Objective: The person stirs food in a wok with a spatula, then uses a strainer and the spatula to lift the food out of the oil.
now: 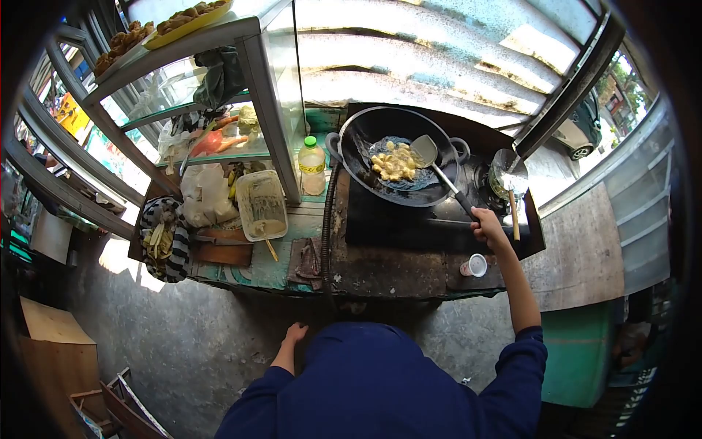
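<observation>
At the far left, a glass display case (270,121) stood on the bench (294,225), with brown fried snacks (191,16) heaped on a yellow tray (159,41) on its top. Below it, at the bench's left end, a black-and-white striped cloth (174,265) lay bundled, with a whitish plastic bag (205,196) just beside it. A brown wooden board (225,249) lay in front of the bag. Next came a rectangular plastic tub (257,192), its inside smeared, and a thin yellowish stick (271,250) jutted out past its near rim. The left hand (295,334) hung low, in front of the bench and apart from the things on it; whether its fingers were open or closed, I could not tell. Above it, a crumpled cloth (304,260) lay near the front edge. Farther back, a bottle (312,167) with a green cap stood upright beside the wok (355,146).

The two-handled wok sat on the stove (387,225), with pale yellow food pieces (395,162) clustered in glistening liquid at its middle. The blade of a spatula (425,151) lay at the right edge of the cluster. Its black handle crossed the wok's rim to the right hand (488,227), whose fingers were wrapped around the end. Nearer the front edge stood a small plastic cup (477,265). At the far right, a wire strainer (510,174) rested over the stove, its wooden handle pointing toward the person.
</observation>
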Demonstrator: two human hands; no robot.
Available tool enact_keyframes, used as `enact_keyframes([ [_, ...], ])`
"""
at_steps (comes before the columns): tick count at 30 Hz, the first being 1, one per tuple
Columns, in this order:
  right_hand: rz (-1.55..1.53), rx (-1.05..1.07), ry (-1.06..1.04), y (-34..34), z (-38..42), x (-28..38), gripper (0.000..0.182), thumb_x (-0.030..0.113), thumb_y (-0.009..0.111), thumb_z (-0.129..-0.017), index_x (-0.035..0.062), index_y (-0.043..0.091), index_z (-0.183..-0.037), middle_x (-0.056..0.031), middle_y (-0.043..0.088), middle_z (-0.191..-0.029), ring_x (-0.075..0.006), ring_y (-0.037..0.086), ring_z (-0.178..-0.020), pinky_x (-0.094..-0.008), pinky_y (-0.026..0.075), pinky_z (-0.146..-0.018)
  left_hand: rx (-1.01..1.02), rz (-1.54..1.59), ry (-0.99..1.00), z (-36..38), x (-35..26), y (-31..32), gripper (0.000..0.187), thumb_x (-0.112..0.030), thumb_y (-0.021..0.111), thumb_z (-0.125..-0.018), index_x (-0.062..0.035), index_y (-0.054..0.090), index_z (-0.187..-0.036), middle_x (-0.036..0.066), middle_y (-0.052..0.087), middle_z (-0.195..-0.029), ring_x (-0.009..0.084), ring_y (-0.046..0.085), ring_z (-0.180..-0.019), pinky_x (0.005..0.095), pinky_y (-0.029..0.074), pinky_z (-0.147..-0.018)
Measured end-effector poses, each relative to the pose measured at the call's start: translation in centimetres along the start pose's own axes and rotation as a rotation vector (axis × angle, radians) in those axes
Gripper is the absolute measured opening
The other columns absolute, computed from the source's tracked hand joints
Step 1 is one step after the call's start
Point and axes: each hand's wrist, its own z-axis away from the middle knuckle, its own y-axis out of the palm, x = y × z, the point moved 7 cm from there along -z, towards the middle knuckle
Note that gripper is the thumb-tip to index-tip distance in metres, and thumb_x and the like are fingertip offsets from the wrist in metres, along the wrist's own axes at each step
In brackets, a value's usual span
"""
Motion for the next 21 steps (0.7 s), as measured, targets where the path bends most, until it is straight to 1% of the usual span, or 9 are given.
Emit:
enact_keyframes([
  [1,-0.172,0.125,0.160,1.0,0.0,-1.2,0.022,0.026,0.041,-0.081,0.0075,0.051,-0.088,0.0023,0.038,-0.050,-0.0035,0.027,-0.031,-0.0173,0.018,-0.028,0.020,-0.009,0.013,-0.1,0.0,0.2,0.042,-0.033,0.048,-0.071,-0.0024,0.052,-0.100,0.020,0.049,-0.101,0.0308,0.046,-0.097,0.0345,0.036,-0.083],
  [2,-0.249,0.225,0.254,2.2,0.8,-1.0,0.024,0.027,0.041,-0.081,0.0062,0.049,-0.092,0.0040,0.035,-0.051,-0.0016,0.023,-0.031,-0.0165,0.016,-0.029,0.021,-0.008,0.011,-0.2,0.1,0.3,0.042,-0.033,0.048,-0.071,-0.0024,0.052,-0.100,0.020,0.049,-0.101,0.0308,0.046,-0.097,0.0345,0.036,-0.083],
  [6,-0.296,0.301,0.342,3.5,1.9,-0.1,0.027,0.028,0.039,-0.083,0.0062,0.047,-0.097,0.0063,0.031,-0.049,-0.0004,0.020,-0.030,-0.0152,0.013,-0.028,0.008,0.006,-0.010,-0.5,0.4,0.4,0.047,-0.033,0.048,-0.071,0.0001,0.047,-0.104,0.021,0.047,-0.104,0.0317,0.044,-0.100,0.0346,0.035,-0.084],
  [9,-0.303,0.379,0.316,4.2,2.8,0.9,0.028,0.027,0.038,-0.083,0.0051,0.046,-0.098,0.0058,0.032,-0.050,-0.0002,0.020,-0.030,-0.0146,0.013,-0.028,0.015,0.006,-0.019,-0.2,0.2,0.3,0.049,-0.033,0.048,-0.071,0.0012,0.045,-0.106,0.022,0.046,-0.106,0.0319,0.043,-0.101,0.0346,0.035,-0.085],
  [11,-0.193,0.336,0.197,4.2,3.4,2.0,0.027,0.027,0.039,-0.083,0.0049,0.047,-0.097,0.0047,0.034,-0.050,0.0002,0.020,-0.031,-0.0144,0.013,-0.027,0.012,-0.010,-0.020,0.3,-0.1,0.2,0.049,-0.033,0.048,-0.071,0.0015,0.045,-0.106,0.022,0.046,-0.106,0.0319,0.043,-0.101,0.0346,0.035,-0.085],
  [12,-0.193,0.335,0.197,4.2,3.6,2.2,0.027,0.027,0.039,-0.083,0.0049,0.047,-0.097,0.0047,0.034,-0.050,0.0002,0.020,-0.031,-0.0144,0.013,-0.027,0.006,-0.013,-0.036,0.5,-0.1,0.1,0.050,-0.033,0.048,-0.071,0.0016,0.044,-0.107,0.022,0.045,-0.107,0.0319,0.042,-0.101,0.0346,0.034,-0.085],
  [14,-0.081,0.266,0.080,3.7,3.9,3.1,0.025,0.026,0.041,-0.082,0.0048,0.048,-0.095,0.0032,0.036,-0.050,0.0005,0.021,-0.031,-0.0141,0.014,-0.028,0.001,-0.020,-0.050,0.6,-0.1,0.1,0.050,-0.033,0.048,-0.071,0.0018,0.043,-0.107,0.022,0.044,-0.107,0.0319,0.042,-0.102,0.0346,0.034,-0.085],
  [16,-0.066,0.241,0.061,3.6,4.5,3.6,0.024,0.025,0.041,-0.082,0.0052,0.049,-0.094,0.0030,0.037,-0.049,0.0003,0.022,-0.031,-0.0141,0.015,-0.027,0.026,0.008,-0.071,0.3,0.3,0.5,0.051,-0.033,0.048,-0.071,0.0018,0.042,-0.109,0.022,0.043,-0.109,0.0319,0.041,-0.103,0.0347,0.033,-0.086],
  [21,0.018,0.163,-0.011,2.4,4.2,3.7,0.021,0.024,0.043,-0.081,0.0070,0.050,-0.090,0.0028,0.038,-0.048,-0.0004,0.026,-0.031,-0.0141,0.017,-0.027,0.059,-0.037,-0.042,-0.6,-0.2,0.8,0.053,-0.033,0.047,-0.071,0.0024,0.041,-0.110,0.023,0.041,-0.110,0.0319,0.040,-0.104,0.0347,0.033,-0.087],
])
